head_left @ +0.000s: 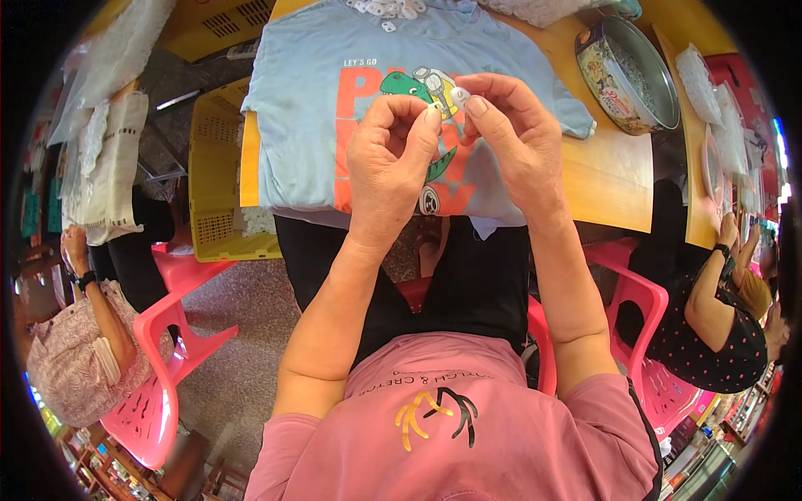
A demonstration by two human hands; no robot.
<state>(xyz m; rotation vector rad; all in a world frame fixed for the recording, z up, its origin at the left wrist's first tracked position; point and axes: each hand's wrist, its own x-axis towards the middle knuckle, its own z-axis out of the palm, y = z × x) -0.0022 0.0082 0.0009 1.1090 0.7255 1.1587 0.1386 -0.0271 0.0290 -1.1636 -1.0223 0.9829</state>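
Observation:
Both hands are raised close together over a light blue T-shirt [292, 125] with a dinosaur print, spread across the table. My left hand [388, 150] pinches a tiny pale piece [436, 107] between thumb and forefinger; its kind is too small to make out. Just to the right, my right hand [518, 138] grips a small white plastic piece [459, 97] between its thumb and fingers. A small gap separates the two pieces. More small white plastic pieces [388, 7] lie heaped on the shirt's far end, with one loose piece [388, 27] nearer me.
A round printed tin [603, 88] holding many tiny glinting bits stands at the table's [614, 184] right. A yellow plastic crate [209, 150] is to the left. People sit on pink chairs [159, 392] on either side, a bare forearm [714, 296] showing at right.

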